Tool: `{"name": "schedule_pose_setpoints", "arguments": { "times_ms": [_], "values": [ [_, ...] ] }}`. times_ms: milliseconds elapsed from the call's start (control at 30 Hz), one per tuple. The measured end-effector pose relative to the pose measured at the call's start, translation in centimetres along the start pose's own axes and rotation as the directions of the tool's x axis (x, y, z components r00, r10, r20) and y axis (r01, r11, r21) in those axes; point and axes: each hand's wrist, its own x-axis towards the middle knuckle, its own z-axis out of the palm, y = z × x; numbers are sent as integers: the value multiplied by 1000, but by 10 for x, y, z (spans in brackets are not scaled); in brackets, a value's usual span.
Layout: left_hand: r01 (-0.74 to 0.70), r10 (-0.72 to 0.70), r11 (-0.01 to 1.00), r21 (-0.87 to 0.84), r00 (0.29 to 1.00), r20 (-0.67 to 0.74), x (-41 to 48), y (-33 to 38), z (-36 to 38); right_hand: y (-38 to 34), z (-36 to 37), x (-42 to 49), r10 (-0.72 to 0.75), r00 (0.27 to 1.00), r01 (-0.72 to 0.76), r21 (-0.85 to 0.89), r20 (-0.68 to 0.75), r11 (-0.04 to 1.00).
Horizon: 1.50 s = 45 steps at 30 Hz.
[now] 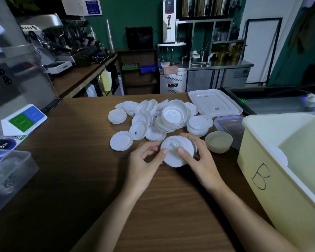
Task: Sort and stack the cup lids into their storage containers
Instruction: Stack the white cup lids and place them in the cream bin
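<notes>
Our left hand [144, 166] and right hand [198, 160] grasp 1 white lid stack [175, 157], fingers [182, 151] curled round it, above the desk [80, 160], near the lid pile [171, 117] and container B [262, 170].

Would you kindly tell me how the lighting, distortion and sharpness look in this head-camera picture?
Head view: dim overall, with the white lid stack at centre brightest; same view, wide-angle bowing curves the yellow bin on the right; same view, the clear container at the left edge looks soft.

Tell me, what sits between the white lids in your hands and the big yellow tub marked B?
Between the held lids and the yellow tub a small beige bowl stands on the wooden table; the head view shows it.
</notes>
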Motion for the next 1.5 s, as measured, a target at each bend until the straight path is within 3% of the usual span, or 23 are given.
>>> {"name": "schedule_pose_setpoints", "arguments": {
  "times_ms": [233,333,433,500,600,733,933,1067,1200,1333,1500],
  "values": [
    [-18,9,988,156,998,63,-1,-4,-1,4,-1,2,-26,999,25,-47,-26,999],
    [-125,106,958,259,991,85,0,-1,-5,6,0,3,-31,999,30,-41,-35,999],
    [-243,272,852,464,962,5,9,-2,-19,7,-1,5,-18,998,15,-36,-65,999],
    [-201,318,733,650,946,-67,19,-11,-36,7,-1,5,-9,998,7,-30,-70,1000],
    [-86,237,608,789,968,-78,31,-26,-57,7,-1,4,-11,998,9,-25,-65,1000],
    [7,182,519,855,976,-118,32,-25,-59,7,0,3,-9,998,8,-21,-63,1000],
    [-88,189,493,866,982,-8,28,-23,-53,11,-1,6,-7,997,7,-3,-82,1000],
    [-193,196,521,832,975,103,21,-18,-50,15,-2,9,2,995,0,12,-100,1000],
    [-231,199,648,726,971,132,19,-13,-46,17,-3,10,5,995,-4,13,-102,1000],
    [-180,202,817,547,979,21,16,2,-37,18,-3,10,11,994,-10,12,-107,1000],
    [-191,250,892,410,963,-95,17,9,-37,15,-2,9,-2,989,-2,-25,-149,1000]
  ]
}}
